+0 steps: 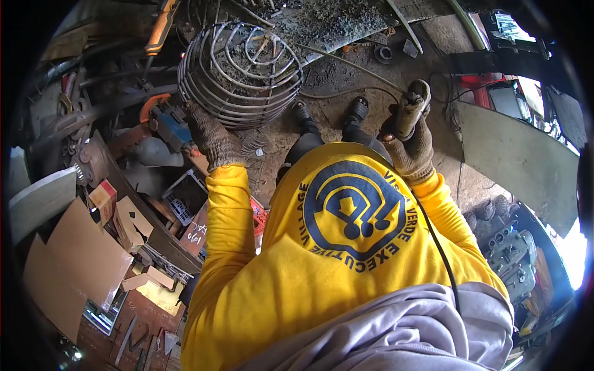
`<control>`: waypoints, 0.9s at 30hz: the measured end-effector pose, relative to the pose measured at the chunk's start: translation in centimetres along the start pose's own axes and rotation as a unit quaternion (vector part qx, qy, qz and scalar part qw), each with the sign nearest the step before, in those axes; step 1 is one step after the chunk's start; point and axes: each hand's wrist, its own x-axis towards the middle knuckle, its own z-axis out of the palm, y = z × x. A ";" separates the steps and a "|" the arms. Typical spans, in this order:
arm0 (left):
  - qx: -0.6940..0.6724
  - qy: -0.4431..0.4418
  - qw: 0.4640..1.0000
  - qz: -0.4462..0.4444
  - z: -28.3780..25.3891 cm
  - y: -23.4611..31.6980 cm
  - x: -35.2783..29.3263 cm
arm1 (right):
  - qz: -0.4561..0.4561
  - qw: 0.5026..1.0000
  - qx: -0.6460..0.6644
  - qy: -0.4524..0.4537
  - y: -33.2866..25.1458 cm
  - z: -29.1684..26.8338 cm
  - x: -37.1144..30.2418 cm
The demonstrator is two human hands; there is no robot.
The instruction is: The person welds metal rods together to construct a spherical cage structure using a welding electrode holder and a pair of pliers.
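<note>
A round cage of bent steel rods (241, 71) stands on a dirty workbench in front of me. My left hand (210, 135), in a brown knit glove, grips the cage's lower left rim. My right hand (409, 143), gloved the same way, is closed around the handle of a welding electrode holder (413, 105), held up off to the right of the cage. A black cable (440, 247) runs from the holder down across my yellow shirt. My feet in black shoes (359, 110) show below on the dirt floor.
An orange-handled tool (159, 28) lies at the cage's upper left. A blue machine (168, 127) sits by my left wrist. Cardboard pieces (74, 260) and a plastic crate (184, 196) crowd the left. A grey sheet (523, 162) and engine parts (507, 247) stand at the right.
</note>
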 end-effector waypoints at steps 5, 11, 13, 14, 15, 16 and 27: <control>0.009 0.036 0.999 0.003 2.0 1.2 -2.0 | 0.022 0.999 0.022 0.007 -0.4 0.8 -0.1; 0.007 0.024 1.000 -0.008 1.4 1.2 -2.1 | 0.016 1.000 0.016 0.008 -0.6 1.1 0.1; 0.012 0.036 0.999 -0.007 2.4 1.5 -2.6 | 0.014 1.000 0.006 0.006 -0.6 1.1 0.2; 0.017 0.048 0.999 -0.005 2.8 1.5 -2.8 | 0.014 1.000 0.003 0.005 -0.6 1.1 0.2; 0.018 0.048 0.999 -0.005 2.7 1.6 -2.8 | 0.014 1.000 0.001 0.004 -0.6 1.1 0.3; 0.024 0.021 0.999 -0.009 2.5 1.7 -2.7 | 0.018 1.000 0.002 0.000 -0.6 1.1 0.4; 0.047 0.059 0.997 -0.001 1.8 1.5 -2.2 | 0.011 1.000 -0.002 -0.008 -0.9 0.9 1.0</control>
